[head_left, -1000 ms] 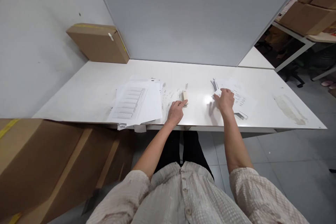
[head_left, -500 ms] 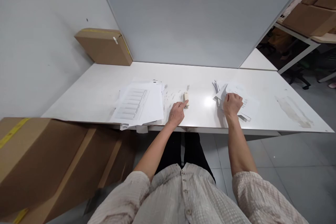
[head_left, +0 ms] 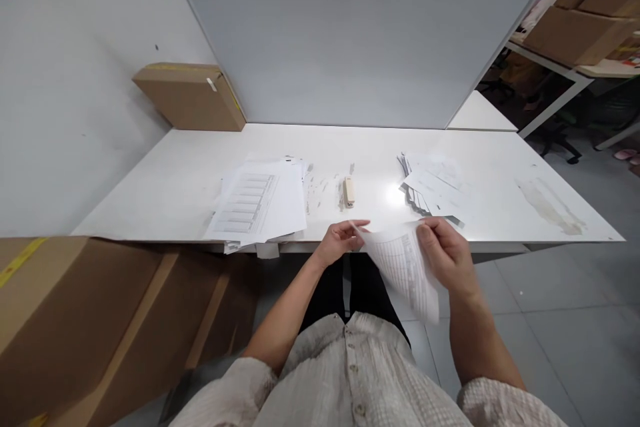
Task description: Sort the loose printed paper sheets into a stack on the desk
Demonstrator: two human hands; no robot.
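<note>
My right hand [head_left: 447,255] grips a printed sheet of paper [head_left: 403,263] by its right edge, thumb on top. The sheet hangs curved and slightly blurred over the front edge of the table. At its left corner, my left hand [head_left: 343,240] has its thumb and fingers closed around the paper. Just beyond my left hand lies a small beige stapler [head_left: 349,192] on the tabletop. A loose, fanned pile of papers [head_left: 435,180] lies beyond my right hand. Left of the stapler is a neater stack of printed sheets [head_left: 255,200].
The white table [head_left: 165,180] meets an upright grey panel [head_left: 320,40] at its back. A cardboard box [head_left: 187,97] stands at the back left corner. Larger cardboard boxes [head_left: 80,307] fill the floor at left. More boxes [head_left: 580,33] sit on another table at right.
My right hand has come from the right pile toward my body with a sheet. My left hand has left the stapler and drawn back to the sheet's corner.
</note>
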